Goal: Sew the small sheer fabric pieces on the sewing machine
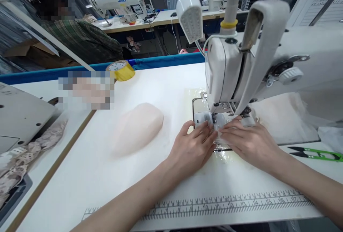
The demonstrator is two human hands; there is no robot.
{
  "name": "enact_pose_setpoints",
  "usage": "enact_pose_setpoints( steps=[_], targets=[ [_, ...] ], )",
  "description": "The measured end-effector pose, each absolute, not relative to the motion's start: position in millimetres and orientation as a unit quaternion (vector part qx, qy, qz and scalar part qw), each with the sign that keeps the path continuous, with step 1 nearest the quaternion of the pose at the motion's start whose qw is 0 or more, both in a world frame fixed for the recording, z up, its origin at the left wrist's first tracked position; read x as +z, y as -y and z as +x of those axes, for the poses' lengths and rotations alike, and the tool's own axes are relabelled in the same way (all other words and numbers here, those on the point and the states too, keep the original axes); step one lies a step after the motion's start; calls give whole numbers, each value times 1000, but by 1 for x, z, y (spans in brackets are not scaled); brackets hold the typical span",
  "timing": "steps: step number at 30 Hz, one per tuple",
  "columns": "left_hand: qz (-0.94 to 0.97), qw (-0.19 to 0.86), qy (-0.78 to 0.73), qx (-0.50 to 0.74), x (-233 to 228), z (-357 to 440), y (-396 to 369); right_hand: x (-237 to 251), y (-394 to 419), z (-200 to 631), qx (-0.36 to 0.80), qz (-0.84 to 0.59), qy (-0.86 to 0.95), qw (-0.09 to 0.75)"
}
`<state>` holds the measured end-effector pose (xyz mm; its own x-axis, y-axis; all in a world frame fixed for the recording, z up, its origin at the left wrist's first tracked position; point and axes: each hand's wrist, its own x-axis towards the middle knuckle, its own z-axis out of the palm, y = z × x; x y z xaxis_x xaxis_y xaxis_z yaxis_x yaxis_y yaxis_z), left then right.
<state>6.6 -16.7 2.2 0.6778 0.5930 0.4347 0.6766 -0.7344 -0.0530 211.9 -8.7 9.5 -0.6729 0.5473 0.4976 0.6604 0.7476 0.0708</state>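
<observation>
A: Where are the hands rn?

B: Both are flat on the white sewing table [171,92], right by the needle of the big white sewing machine [241,64]. The left hand [194,146] lies palm down, fingers spread flat, pressing a small thin pale piece of cloth [218,135] onto the shiny metal plate [199,116]. Not closed around anything.

A: And the right hand?

B: The right hand [250,141] does the same from the right side. Fingers flat on that cloth, tips almost touching the left fingertips. Open, just pressing.

A: So the cloth is where exactly?

B: Under both sets of fingertips, just near of the needle. It's see-through-ish, hard to tell its edges.

A: What else is on the table?

B: A soft pale pink pad shaped like a leaf [136,128], left of the hands, apart from them. Green-handled thread snips [316,153] lie to the right, near the right arm. A printed ruler strip [227,203] runs along the near edge. A roll of yellow tape [121,70] sits at the far edge. Lace fabric w/ holes [26,153] lies far left, on the next table. Another person in a striped shirt [80,39] sits far left, behind.
</observation>
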Motion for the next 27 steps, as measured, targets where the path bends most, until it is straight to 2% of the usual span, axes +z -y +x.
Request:
enact_pose_setpoints(
  steps=[11, 27],
  targets=[
    [-904, 131, 348, -209, 1, 4, 13, -2, 5, 211, -135, -354, 892, 245],
    [-907, 112, 349, -207, 3, 3, 13, 1, 7, 211, -156, -348, 902, 203]
  ],
)
